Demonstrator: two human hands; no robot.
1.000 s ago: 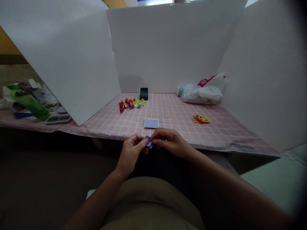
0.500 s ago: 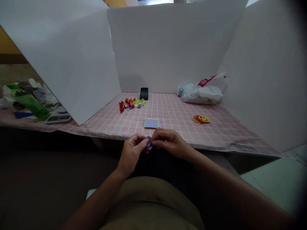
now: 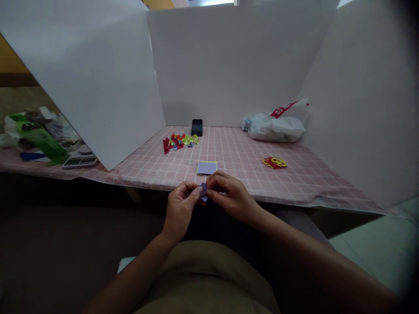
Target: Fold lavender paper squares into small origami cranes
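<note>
Between my two hands is a small folded piece of purple paper (image 3: 203, 190), held just off the table's front edge. My left hand (image 3: 180, 201) pinches it between thumb and fingers from the left. My right hand (image 3: 229, 194) closes thumb and forefinger at the paper's right edge; part of the paper is hidden by the fingertips. Just beyond the hands lies a stack of square paper (image 3: 207, 168), purple on top with a yellow edge showing. Farther back on the left sits a cluster of folded paper pieces (image 3: 178, 141) in red, orange, yellow-green and purple.
A pink checked cloth (image 3: 235, 152) covers the table. Red and yellow cut-out shapes (image 3: 275, 163) lie at right. A black phone-like object (image 3: 197, 127) and a white plastic bag (image 3: 276, 128) are at the back. White panels (image 3: 229, 65) enclose three sides; outside left are a scale (image 3: 80, 162) and green bottle (image 3: 42, 141).
The purple paper has tilted slightly and risen a little between my fingers. My right hand has shifted slightly, its fingers lifting a bit; my left keeps its pinch.
</note>
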